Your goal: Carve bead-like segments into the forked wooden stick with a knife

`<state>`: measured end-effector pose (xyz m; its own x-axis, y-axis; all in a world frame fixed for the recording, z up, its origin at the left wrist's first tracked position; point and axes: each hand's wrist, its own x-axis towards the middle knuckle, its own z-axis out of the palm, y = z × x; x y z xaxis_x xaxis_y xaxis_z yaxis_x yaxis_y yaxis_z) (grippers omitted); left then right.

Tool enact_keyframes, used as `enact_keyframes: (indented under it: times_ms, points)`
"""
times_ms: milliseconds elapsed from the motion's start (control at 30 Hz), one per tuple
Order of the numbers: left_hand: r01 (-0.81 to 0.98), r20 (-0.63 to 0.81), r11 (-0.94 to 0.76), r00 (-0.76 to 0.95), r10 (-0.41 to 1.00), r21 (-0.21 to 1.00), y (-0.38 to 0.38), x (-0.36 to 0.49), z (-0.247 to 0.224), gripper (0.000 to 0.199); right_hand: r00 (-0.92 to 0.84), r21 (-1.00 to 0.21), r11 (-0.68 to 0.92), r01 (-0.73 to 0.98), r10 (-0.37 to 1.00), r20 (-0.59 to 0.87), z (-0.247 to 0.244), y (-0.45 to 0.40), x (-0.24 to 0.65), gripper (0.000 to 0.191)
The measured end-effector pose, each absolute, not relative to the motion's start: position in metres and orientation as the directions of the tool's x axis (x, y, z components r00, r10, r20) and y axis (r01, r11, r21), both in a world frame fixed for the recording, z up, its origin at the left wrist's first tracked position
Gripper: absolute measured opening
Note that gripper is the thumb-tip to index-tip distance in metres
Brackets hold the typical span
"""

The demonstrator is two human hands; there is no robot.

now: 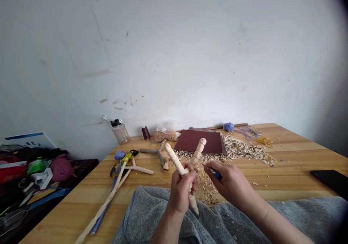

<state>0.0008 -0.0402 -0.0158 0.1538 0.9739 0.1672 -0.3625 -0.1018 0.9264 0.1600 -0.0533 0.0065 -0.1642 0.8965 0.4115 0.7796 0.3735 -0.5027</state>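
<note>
My left hand (181, 195) was closed tight around the stem of a peeled forked stick (176, 160), with both arms of the fork rising above my knuckles and the stem's end poking out below. My right hand (231, 182) was curled around a blue-handled carving knife (213, 171), its blade tip just beside the fork's right arm (I couldn't tell if it was touching the wood). I held all this above a grey fleece blanket (144, 204) bunched along the near edge of the table.

Behind everything rose a scuffed white wall (174, 48). The wooden table (288, 157) ran up to it, and a dark bench (87, 164) piled with clutter sat to my left. A wide scatter of wood shavings (239, 146) covered the table's middle, around a sheet of dark red sandpaper (198, 141). Left of that lay a long peeled stick (104, 200) and a rough forked branch (159, 155), with a black phone (330, 182) off to my right. Against the wall stood a plastic water bottle (118, 132) and a clear bag of shavings (165, 131). Smaller still were a ball of blue yarn (228, 127) and a spool of dark thread (145, 133).
</note>
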Motion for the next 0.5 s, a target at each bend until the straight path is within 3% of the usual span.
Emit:
enact_keyframes:
  times_ms: [200, 500]
  points:
    - [-0.361, 0.161, -0.083, 0.190, 0.969, 0.929, -0.0416, 0.0012, -0.0177, 0.018, -0.265, -0.181, 0.368, 0.912, 0.866, 0.425, 0.0029, -0.0563, 0.1601, 0.020]
    - [-0.328, 0.162, -0.087, 0.209, 0.964, 0.941, -0.0416, 0.0037, -0.0195, 0.018, -0.280, -0.056, 0.347, 0.936, 0.834, 0.475, 0.0053, -0.0566, 0.1609, 0.019]
